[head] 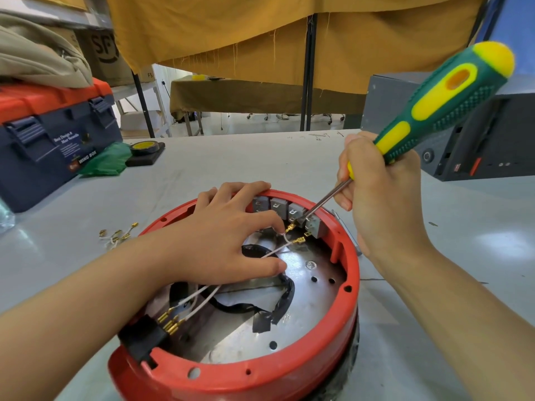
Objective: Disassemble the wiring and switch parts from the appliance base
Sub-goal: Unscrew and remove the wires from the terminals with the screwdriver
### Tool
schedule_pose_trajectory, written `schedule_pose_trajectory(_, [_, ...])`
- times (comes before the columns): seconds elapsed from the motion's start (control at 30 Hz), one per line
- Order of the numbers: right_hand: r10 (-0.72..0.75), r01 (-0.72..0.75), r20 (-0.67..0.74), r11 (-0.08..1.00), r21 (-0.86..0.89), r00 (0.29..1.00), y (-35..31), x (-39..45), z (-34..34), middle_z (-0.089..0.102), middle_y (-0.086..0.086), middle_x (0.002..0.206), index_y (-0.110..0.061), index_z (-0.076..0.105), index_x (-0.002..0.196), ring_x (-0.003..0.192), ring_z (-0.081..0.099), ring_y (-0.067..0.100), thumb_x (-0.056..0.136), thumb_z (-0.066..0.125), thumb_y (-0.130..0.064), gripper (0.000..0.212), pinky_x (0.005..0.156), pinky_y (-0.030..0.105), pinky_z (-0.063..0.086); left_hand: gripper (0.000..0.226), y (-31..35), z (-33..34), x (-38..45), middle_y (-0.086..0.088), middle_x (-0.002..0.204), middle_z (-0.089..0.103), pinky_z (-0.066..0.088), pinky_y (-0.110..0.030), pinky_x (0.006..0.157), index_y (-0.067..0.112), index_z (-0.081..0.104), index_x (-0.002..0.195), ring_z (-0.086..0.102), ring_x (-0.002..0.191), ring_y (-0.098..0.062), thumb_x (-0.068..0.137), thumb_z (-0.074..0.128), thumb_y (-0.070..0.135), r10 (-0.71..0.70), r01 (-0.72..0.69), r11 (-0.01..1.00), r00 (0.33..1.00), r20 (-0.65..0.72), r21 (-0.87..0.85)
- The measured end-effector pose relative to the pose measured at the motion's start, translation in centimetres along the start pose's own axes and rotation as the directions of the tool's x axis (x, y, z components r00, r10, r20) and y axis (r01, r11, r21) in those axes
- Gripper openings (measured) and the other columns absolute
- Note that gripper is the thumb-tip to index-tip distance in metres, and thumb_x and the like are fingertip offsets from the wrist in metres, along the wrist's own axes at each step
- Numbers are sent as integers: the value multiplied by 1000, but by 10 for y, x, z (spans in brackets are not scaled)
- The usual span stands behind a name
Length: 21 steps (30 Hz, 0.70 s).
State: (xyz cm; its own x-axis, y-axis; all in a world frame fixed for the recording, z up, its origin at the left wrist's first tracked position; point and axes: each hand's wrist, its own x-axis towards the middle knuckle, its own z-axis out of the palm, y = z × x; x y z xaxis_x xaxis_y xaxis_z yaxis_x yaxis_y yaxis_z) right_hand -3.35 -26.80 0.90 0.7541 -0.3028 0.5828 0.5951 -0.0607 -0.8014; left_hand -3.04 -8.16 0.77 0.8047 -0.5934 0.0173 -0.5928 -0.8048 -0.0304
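Base: the red appliance base (289, 374) sits on my bench (231, 160) at its near edge.
Left grip (228, 235): fingers pinch a white wire (285, 238) beside the grey switches (278, 206).
Right grip (382, 198): clamped round my screwdriver (443, 102), tip at a switch terminal.
Loose wires (117, 235): on the bench, left of the base.
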Motion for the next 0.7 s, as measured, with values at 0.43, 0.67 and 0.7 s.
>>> schedule_pose_trajectory(0.43, [177, -181, 37, 972, 151, 983, -1, 3, 0, 33, -7, 43, -13, 41, 53, 38, 28, 9, 78, 50, -17, 27, 40, 20, 27, 45, 1, 2, -1, 16, 154, -2, 8, -49, 114, 55, 37, 121, 0, 141, -14, 80, 41, 73, 0, 0, 1000, 1000, -3, -17])
schedule_pose_trajectory(0.67, [101, -103, 64, 994, 31, 993, -5, 0, 3, 38, -7, 41, -19, 44, 46, 36, 34, 9, 75, 51, -26, 31, 43, 23, 31, 51, 1, 1, -2, 19, 153, -4, 6, -47, 114, 57, 35, 123, -2, 140, -12, 76, 35, 76, -7, 7, 1000, 1000, -3, -30])
schedule_pose_trajectory(0.7, [99, -102, 68, 994, 43, 993, -5, 0, 3, 38, -7, 42, -19, 44, 45, 36, 34, 9, 75, 51, -26, 31, 43, 23, 31, 50, 1, 1, -2, 18, 153, -3, 6, -47, 114, 57, 35, 124, -1, 140, -11, 77, 37, 75, -6, 5, 999, 1000, -5, -35])
